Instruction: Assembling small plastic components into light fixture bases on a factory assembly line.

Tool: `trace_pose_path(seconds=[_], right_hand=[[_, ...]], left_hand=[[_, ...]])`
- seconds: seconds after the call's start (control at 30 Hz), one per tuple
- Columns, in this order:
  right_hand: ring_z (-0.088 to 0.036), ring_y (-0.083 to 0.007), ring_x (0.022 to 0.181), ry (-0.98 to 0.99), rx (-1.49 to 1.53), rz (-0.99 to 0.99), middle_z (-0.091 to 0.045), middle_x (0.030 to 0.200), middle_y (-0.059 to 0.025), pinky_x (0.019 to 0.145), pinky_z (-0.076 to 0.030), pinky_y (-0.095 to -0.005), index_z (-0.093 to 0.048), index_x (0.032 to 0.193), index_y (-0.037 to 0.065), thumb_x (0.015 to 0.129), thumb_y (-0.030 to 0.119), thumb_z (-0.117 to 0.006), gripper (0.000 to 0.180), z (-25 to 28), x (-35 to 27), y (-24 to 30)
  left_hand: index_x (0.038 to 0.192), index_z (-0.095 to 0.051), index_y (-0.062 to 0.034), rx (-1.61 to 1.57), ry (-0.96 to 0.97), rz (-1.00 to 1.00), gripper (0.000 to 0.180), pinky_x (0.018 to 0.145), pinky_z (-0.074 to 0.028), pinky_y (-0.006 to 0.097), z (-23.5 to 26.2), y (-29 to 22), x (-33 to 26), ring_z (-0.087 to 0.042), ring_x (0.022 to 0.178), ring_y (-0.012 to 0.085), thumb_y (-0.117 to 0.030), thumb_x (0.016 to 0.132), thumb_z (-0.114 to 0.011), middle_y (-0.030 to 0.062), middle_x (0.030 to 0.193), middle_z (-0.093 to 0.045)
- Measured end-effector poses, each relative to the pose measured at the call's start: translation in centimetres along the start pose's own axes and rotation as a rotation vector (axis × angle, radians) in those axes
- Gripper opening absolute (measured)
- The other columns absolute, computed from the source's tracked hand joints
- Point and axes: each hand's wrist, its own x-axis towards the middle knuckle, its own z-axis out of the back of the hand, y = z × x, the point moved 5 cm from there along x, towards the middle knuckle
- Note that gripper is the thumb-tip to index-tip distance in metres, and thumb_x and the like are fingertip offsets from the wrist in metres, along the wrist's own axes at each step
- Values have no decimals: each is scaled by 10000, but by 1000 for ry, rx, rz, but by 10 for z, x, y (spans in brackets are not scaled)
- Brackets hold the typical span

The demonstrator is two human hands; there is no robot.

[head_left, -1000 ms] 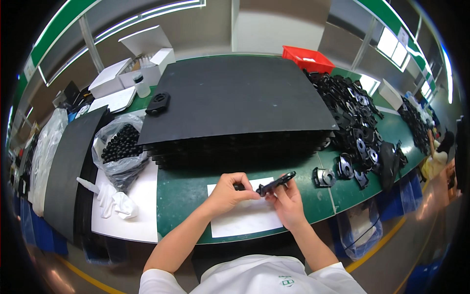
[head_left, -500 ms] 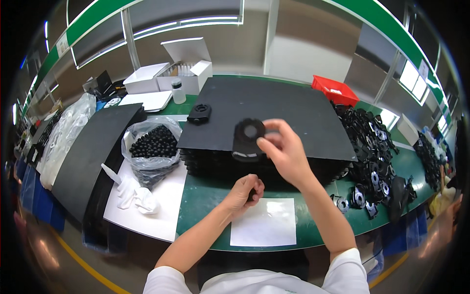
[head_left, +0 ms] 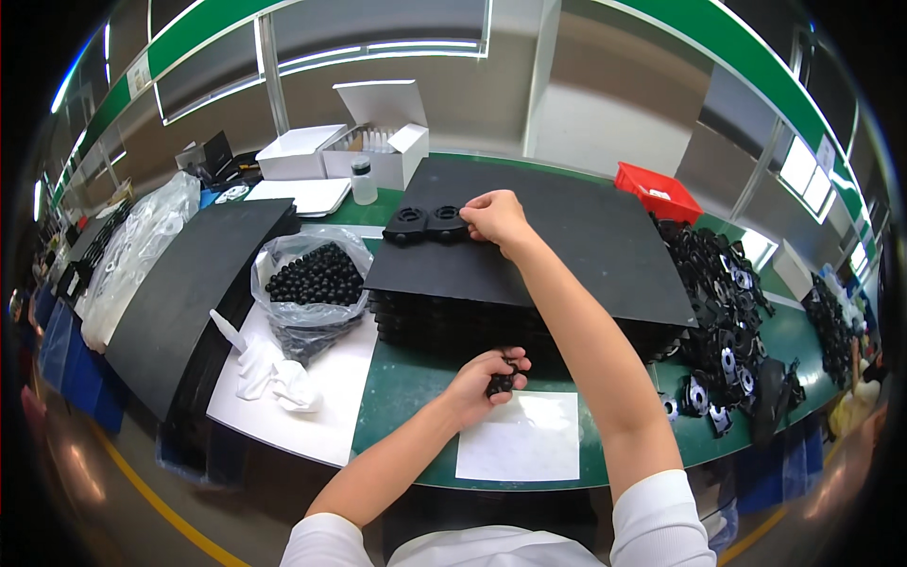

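Observation:
My right hand [head_left: 497, 221] pinches the right edge of a black plastic part with a round opening [head_left: 445, 223]. That part rests on the top black board [head_left: 557, 248] of a stack, beside a similar black part [head_left: 407, 225] to its left. Over the near bench, my left hand [head_left: 478, 389] is curled, palm up, around several small black balls [head_left: 502, 382]. Just below that hand lies a white sheet [head_left: 518, 444]. To the left stands a clear plastic bag [head_left: 357, 248] holding many black balls [head_left: 312, 274].
A heap of black and silver parts [head_left: 723, 293] covers the bench's right side. Behind it sits a red bin [head_left: 652, 189]. Further left are a crumpled white cloth [head_left: 283, 380], a small bottle [head_left: 363, 181], white boxes [head_left: 302, 151] and another black board [head_left: 198, 283].
My right hand has moved forward and left, setting the black part on the board beside the other one. My left hand has loosened, so the balls in it show.

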Motion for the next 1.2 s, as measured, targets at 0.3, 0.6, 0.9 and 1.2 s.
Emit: trace_pose_path(seconds=[0.3, 0.6, 0.9, 1.2], right_hand=[[-582, -89, 715, -65, 134, 533, -641, 858, -51, 631, -454, -204, -628, 922, -20, 849, 37, -559, 115, 66, -154, 10], [-512, -302, 899, -644, -787, 284, -565, 950, -121, 765, -429, -356, -576, 1028, 45, 767, 76, -638, 270, 174, -277, -130], [-572, -269, 728, -266, -591, 186, -595, 810, -118, 633, -463, -346, -637, 828, 13, 771, 122, -651, 124, 196, -318, -154], [-533, -279, 700, -192, -967, -24, -564, 596, -103, 639, -447, -378, -579, 577, 19, 561, 166, -799, 265, 199, -321, -143]], left_hand=[[1186, -453, -18, 105, 86, 8, 304, 401, -298, 164, -8, -1, -1, -480, 647, 86, -160, 919, -489, 30, 856, -520], [639, -312, -132, 125, 47, 80, 557, 362, -189, 181, -20, 5, -2, -385, 554, 90, -628, 890, -277, 5, 669, -377], [791, -474, -93, 4, 89, -1, 268, 371, -260, 176, -19, 1, -3, -450, 593, 103, -313, 935, -421, 22, 760, -450], [1119, -542, -60, 181, 124, -54, 275, 413, -268, 143, -22, 1, -4, -418, 621, 52, -75, 848, -586, 25, 961, -550]])
